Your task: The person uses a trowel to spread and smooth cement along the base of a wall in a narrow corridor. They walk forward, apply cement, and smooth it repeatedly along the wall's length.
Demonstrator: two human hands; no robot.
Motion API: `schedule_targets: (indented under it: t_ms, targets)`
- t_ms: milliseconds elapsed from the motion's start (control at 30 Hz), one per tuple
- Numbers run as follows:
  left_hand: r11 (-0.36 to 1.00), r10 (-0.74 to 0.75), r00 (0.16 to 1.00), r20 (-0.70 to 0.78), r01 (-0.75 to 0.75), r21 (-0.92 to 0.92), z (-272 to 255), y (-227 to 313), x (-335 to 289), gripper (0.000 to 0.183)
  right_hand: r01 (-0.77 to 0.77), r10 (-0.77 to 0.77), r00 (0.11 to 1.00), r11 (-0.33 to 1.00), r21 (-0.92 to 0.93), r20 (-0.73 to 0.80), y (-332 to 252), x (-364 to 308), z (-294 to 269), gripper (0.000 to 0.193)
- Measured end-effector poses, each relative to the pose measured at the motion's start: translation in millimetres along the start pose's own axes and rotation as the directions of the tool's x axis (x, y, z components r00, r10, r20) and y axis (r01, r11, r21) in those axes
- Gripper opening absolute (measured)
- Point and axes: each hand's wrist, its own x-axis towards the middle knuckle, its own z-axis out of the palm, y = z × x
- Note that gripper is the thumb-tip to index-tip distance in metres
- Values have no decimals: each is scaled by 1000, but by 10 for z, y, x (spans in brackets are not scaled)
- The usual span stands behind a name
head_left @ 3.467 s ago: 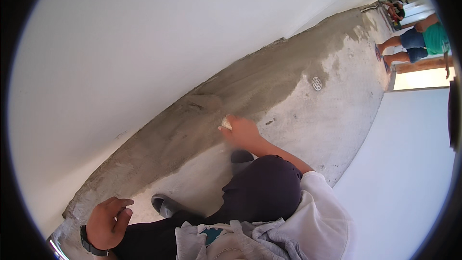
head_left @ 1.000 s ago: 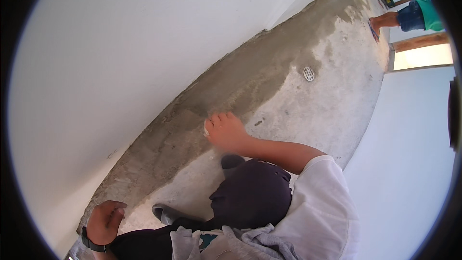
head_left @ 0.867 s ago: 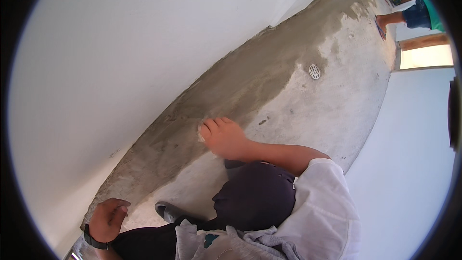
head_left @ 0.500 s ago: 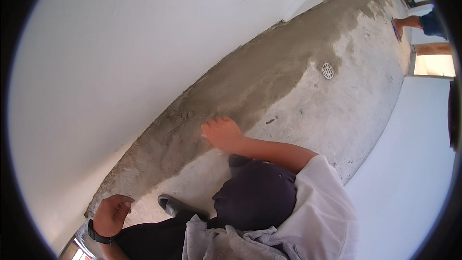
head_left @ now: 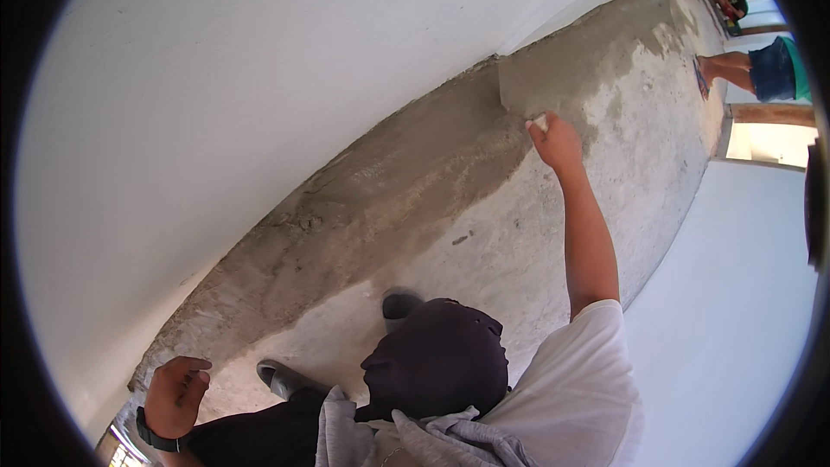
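Observation:
My right hand [head_left: 560,145] reaches far out over a band of wet grey cement [head_left: 406,156] along the foot of the wall. It is closed round the pale handle [head_left: 541,122] of what looks like a trowel, whose blade blends into the cement and is hard to make out. At the lower left, my left hand [head_left: 175,396] hovers near the band's near end, above my dark-clad leg. Its fingers are loosely bent, with a gap to the thumb and nothing seen between them. A black band circles that wrist.
A white wall [head_left: 242,78] borders the cement. Paler dry concrete [head_left: 519,233] lies to its right, by my dark shoes [head_left: 290,378]. Another person's legs [head_left: 735,69] stand at the far right, near an opening [head_left: 769,140] in the opposite wall.
My right hand has swept away from me along the cement and its arm is now stretched out. The white round drain grate is now hidden behind it. My left hand has hardly moved.

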Motion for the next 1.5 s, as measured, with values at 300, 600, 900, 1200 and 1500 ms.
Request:
schedule_targets:
  t_ms: [300, 600, 900, 1200, 1500]
  targets:
    - [999, 18, 999, -27, -17, 32, -18, 45, -52, 19, -110, 114, 992, 991, -81, 47, 69, 445, 41, 50]
    - [985, 115, 988, -99, -100, 137, -155, 268, -359, 19, -56, 63, 980, 997, -44, 190, -767, -212, 251, 47]
    - [987, 119, 988, -99, -108, 116, -162, -310, -931, 20, 86, -63, 960, 994, -71, 271, -1760, -1086, 407, 45]
    - [978, 205, 977, -65, -203, 43, -308, -1105, -1168, 19, 135, -123, 940, 991, -14, 319, -2658, -1943, 550, 38]
    - [892, 416, 885, 210, -442, 99, -590, -1701, -827, 18, 265, -258, 862, 963, 46, 435, -3402, -2518, 482, 38]
